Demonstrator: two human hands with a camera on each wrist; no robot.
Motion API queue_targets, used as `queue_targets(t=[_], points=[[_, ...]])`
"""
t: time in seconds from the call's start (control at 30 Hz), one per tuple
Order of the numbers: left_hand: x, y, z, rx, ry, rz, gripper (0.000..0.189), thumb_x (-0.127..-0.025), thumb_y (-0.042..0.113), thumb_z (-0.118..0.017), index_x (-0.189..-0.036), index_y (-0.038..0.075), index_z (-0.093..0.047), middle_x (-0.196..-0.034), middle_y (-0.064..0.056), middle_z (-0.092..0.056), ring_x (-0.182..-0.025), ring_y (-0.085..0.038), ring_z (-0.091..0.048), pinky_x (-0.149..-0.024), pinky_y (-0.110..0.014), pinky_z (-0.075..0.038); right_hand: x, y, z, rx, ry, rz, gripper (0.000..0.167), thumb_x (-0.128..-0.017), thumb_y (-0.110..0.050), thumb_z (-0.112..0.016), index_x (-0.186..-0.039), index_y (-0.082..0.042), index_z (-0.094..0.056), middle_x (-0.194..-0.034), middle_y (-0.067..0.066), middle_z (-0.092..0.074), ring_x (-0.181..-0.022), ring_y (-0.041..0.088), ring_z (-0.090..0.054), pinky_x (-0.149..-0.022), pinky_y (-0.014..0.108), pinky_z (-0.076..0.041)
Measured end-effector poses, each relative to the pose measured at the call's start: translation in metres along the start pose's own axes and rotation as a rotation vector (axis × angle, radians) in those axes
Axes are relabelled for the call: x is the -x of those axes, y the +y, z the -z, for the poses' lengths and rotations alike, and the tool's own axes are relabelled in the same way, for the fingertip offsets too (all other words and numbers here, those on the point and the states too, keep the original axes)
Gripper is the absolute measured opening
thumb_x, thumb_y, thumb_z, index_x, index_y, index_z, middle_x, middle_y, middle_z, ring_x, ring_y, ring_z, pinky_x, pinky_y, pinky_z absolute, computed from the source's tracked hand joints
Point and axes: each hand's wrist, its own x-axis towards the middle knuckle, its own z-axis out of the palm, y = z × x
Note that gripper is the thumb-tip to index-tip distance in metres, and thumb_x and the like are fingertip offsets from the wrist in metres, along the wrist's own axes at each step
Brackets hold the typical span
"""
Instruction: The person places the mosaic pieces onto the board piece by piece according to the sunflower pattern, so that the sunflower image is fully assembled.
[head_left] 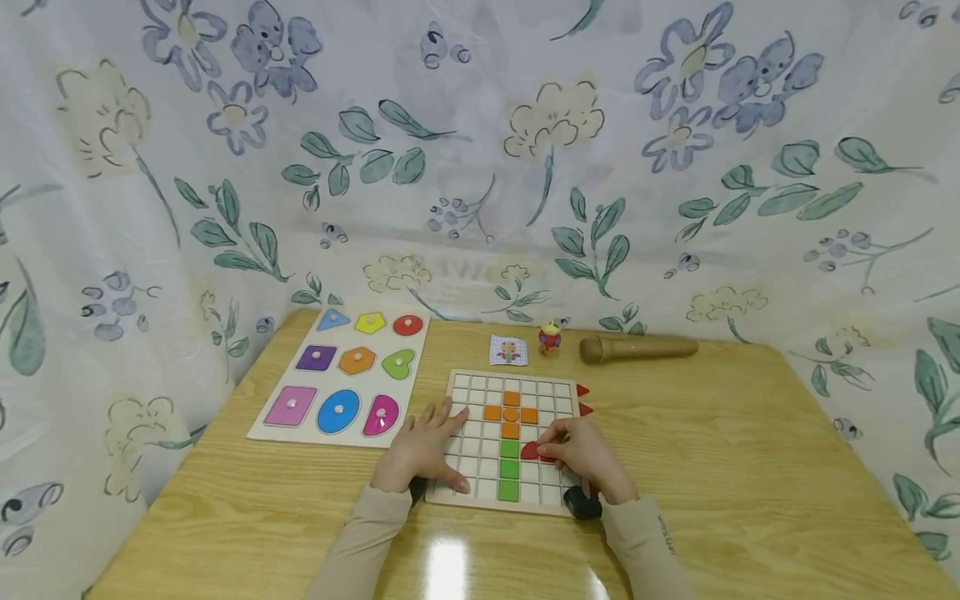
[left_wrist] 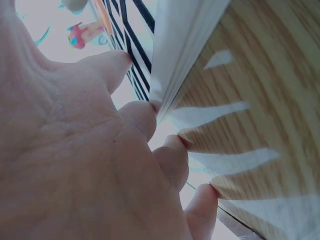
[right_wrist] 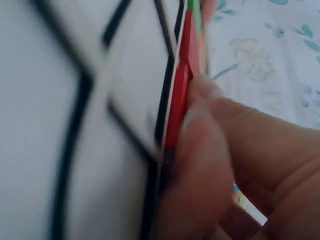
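Note:
A white grid board (head_left: pixel 487 487) lies on the table with orange squares (head_left: pixel 492 413) set in a cross around a centre piece. Below them runs a column of green squares (head_left: pixel 509 469). My left hand (head_left: pixel 426 446) rests on the board's left side, fingers spread; its fingertips are along the edge in the left wrist view. With thumb and finger, my right hand (head_left: pixel 581 452) pinches a red piece (right_wrist: pixel 176 107) low against the grid, partly hidden by the fingers. Just left of it, a red leaf-shaped piece (head_left: pixel 529 451) lies beside the green column.
Left of the board is a shape puzzle (head_left: pixel 339 333) with colourful knobbed pieces. Behind the board are a small pattern card (head_left: pixel 497 350), a toy figure (head_left: pixel 550 337) and a wooden stick (head_left: pixel 645 347). Red pointed pieces (head_left: pixel 583 390) lie at the board's right edge.

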Motion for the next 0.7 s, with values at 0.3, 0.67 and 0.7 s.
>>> queue_targets(t=[0.3,0.67,0.7], points=[[0.0007,0.0002,-0.0012,-0.002,0.002,-0.003,0.112,-0.060,0.046,-0.088,-0.152,0.016,-0.032,-0.163,-0.016,-0.015,-0.149,-0.042,-0.013,-0.118,-0.064,-0.012,-0.0008,-0.0002,-0.0035,0.139,-0.018,0.074,0.022,-0.092,-0.020,-0.066,-0.114,-0.017,-0.071,-0.075,0.000,-0.055,-0.061,0.012,-0.043,-0.055,0.021,-0.034],[-0.0030,-0.0022,-0.0021,-0.004,-0.001,0.002,0.111,-0.061,0.048,-0.088,-0.153,0.020,-0.031,-0.163,-0.013,-0.013,-0.150,-0.040,-0.010,-0.119,-0.063,-0.010,-0.0064,0.0019,-0.0054,0.137,-0.003,0.099,0.005,-0.088,-0.016,-0.071,-0.085,-0.012,-0.070,-0.069,-0.003,-0.056,-0.063,0.010,-0.046,-0.058,0.020,-0.036],[-0.0032,-0.0024,-0.0020,-0.003,-0.002,0.002,0.111,-0.061,0.048,-0.088,-0.153,0.020,-0.031,-0.163,-0.013,-0.013,-0.150,-0.040,-0.010,-0.119,-0.063,-0.010,-0.0066,0.0021,-0.0053,0.130,-0.004,0.095,0.005,-0.088,-0.016,-0.071,-0.085,-0.011,-0.069,-0.070,-0.003,-0.056,-0.064,0.010,-0.047,-0.059,0.020,-0.036]])
